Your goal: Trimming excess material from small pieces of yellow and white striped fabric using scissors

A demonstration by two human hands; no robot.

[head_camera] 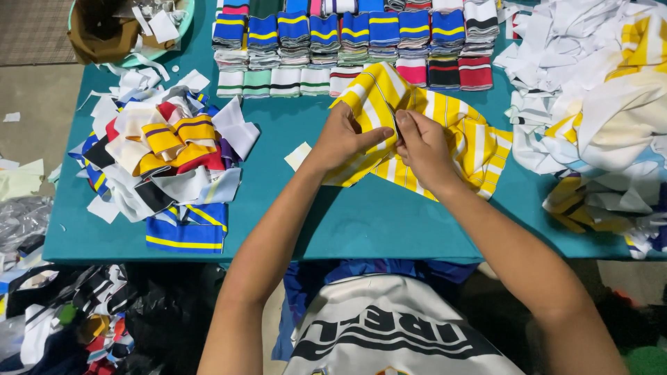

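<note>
Yellow-and-white striped cloth [451, 139] lies mid-counter [361, 222], pinched at its upper edge by the left hand [344, 139] and right hand [424, 149], both closed on it, with a small dark thing between the fingers that I cannot identify. Folded striped bands [347, 42] already stand in tidy rows at the far edge; a loose heap [167, 153] on the left and a bigger pile [597, 104] on the right look unsorted. The right pile and a basin [180, 35] run out of frame.

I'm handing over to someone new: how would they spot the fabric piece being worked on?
On the teal table, below the rows of folded striped bands, lies the yellow-and-white striped piece. Unlike the stacked bands, it's spread out under both hands, left hand and right hand.
</note>
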